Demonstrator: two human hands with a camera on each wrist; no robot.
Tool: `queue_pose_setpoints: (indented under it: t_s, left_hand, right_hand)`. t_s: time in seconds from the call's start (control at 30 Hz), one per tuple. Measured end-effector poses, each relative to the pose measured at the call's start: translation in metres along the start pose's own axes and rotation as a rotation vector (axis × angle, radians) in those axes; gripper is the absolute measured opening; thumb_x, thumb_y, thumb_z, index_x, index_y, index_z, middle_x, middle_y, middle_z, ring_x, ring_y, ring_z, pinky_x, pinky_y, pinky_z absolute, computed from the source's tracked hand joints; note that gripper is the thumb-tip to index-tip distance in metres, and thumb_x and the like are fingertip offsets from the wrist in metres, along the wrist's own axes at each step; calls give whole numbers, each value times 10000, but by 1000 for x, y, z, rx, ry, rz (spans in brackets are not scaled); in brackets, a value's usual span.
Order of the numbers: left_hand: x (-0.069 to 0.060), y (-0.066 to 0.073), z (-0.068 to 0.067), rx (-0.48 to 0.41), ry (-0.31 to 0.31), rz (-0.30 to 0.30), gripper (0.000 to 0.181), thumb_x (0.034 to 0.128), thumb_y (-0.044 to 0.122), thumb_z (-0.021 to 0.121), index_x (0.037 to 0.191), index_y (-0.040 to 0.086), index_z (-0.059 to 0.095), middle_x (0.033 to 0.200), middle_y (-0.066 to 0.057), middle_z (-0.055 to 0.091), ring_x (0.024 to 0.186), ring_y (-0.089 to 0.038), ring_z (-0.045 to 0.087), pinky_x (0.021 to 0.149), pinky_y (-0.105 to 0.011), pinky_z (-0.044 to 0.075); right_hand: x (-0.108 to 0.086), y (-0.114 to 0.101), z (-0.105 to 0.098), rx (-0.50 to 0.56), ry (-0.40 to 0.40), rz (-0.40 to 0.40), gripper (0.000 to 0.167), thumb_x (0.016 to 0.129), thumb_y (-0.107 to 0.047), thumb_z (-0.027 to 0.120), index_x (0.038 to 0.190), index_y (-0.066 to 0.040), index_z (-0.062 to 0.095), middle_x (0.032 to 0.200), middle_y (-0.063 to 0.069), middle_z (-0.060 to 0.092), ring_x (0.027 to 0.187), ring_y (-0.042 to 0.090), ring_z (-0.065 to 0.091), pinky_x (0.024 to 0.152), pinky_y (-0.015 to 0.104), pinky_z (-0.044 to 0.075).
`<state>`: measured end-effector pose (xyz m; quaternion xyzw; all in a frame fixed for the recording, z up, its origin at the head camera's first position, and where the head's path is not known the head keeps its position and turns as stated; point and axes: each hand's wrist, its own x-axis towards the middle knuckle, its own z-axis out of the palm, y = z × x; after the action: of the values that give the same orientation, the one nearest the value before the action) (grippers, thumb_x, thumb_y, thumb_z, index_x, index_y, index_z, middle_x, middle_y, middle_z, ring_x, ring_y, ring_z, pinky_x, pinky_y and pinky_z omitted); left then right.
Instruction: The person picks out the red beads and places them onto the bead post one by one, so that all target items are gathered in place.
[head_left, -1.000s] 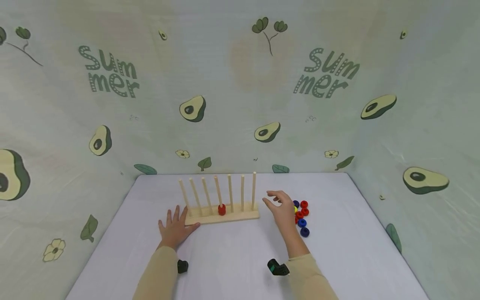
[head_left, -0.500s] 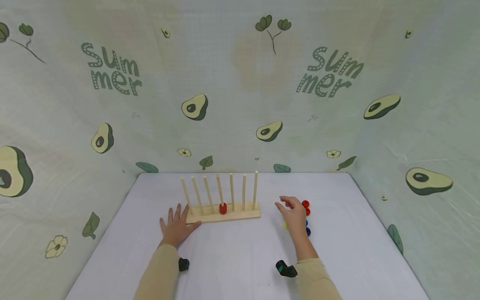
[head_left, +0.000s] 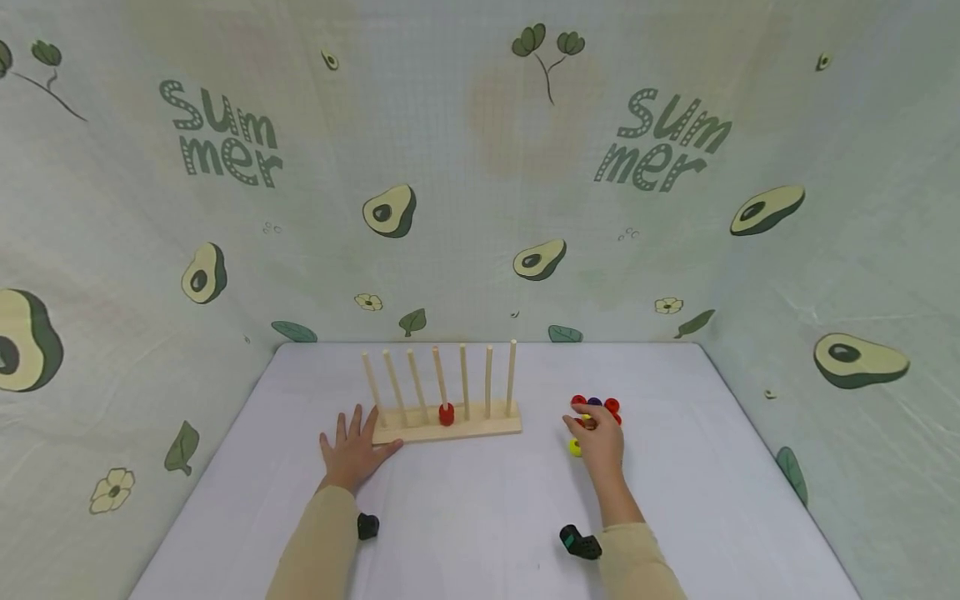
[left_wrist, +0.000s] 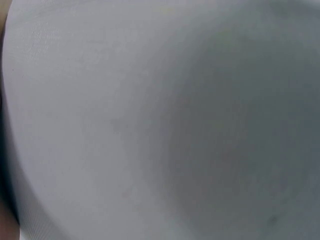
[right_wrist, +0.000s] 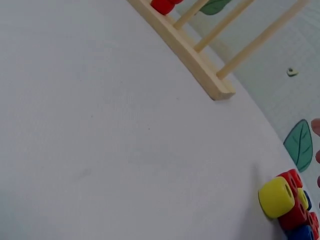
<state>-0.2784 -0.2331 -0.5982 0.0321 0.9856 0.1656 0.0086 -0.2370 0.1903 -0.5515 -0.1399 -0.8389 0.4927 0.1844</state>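
My left hand (head_left: 349, 450) lies flat with fingers spread, touching the left end of a wooden stand (head_left: 480, 427) with several upright pegs. Red beads (head_left: 446, 415) sit low on the middle peg. Over a cluster of small beads is my right hand (head_left: 602, 442), its fingers bent and a gap between thumb and index finger. Beside the thumb lies a yellow bead (head_left: 575, 447), also in the right wrist view as a yellow bead (right_wrist: 276, 197) against red ones (right_wrist: 294, 215). The hand partly covers the cluster; whether it touches a bead I cannot tell.
A white-covered table (head_left: 480, 517) carries everything, with a printed cloth (head_left: 465, 150) hanging behind and at both sides. Black devices are at the left wrist (head_left: 367, 526) and right wrist (head_left: 580, 542). The left wrist view holds mostly pale, blurred cloth.
My right hand has moved right and slightly nearer, from beside the stand to over the beads. The yellow bead by the thumb now shows more. My left hand stays at the stand.
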Motion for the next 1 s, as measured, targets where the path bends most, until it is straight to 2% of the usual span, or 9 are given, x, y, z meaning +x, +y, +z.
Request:
queue_pose_setpoints:
  t_s: [0.17,0.3,0.4,0.67,1.0]
  left_hand:
    - [-1,2,-1,-4,2,-3,1010,826,760,502,1537,82,263,1585,-250,117,1423,-510,-2,1020,-748,-74]
    - [-2,2,-2,-11,1,-4,1003,831,747,516,1535,78,267,1584,-253,118,1423,-511,-4,1020,-747,-77]
    - [-3,4,-3,-14,-5,-4,1011,828,758,505,1537,79,261,1586,-252,112,1424,-508,-11,1021,-743,-83]
    - [-3,4,-5,-21,-19,-2,1034,817,792,469,1546,94,244,1589,-247,102,1427,-502,-25,1022,-741,-87]
    - [1,-2,2,-2,-8,-7,1037,810,795,481,1541,94,257,1588,-246,114,1423,-512,-1,1018,-749,-74]
  right_hand:
    - [0,9,-1,-46,15,-34,295,812,-151,808,1065,-21,731,1030,107,665,876,253,611,696,256,512]
    - [0,13,-1,-83,37,-98,272,792,-127,818,1023,-5,742,965,127,659,882,291,601,781,393,473]
    - [1,15,-1,-112,35,-111,266,786,-120,821,1012,-3,745,933,134,653,875,302,596,791,427,457]
    - [4,19,4,-217,-11,-20,325,806,-184,808,1084,-34,730,1073,161,646,1031,348,558,906,517,421]
    - [5,18,9,-356,-14,13,368,791,-223,808,1112,-59,730,1245,245,581,1151,461,486,949,579,353]
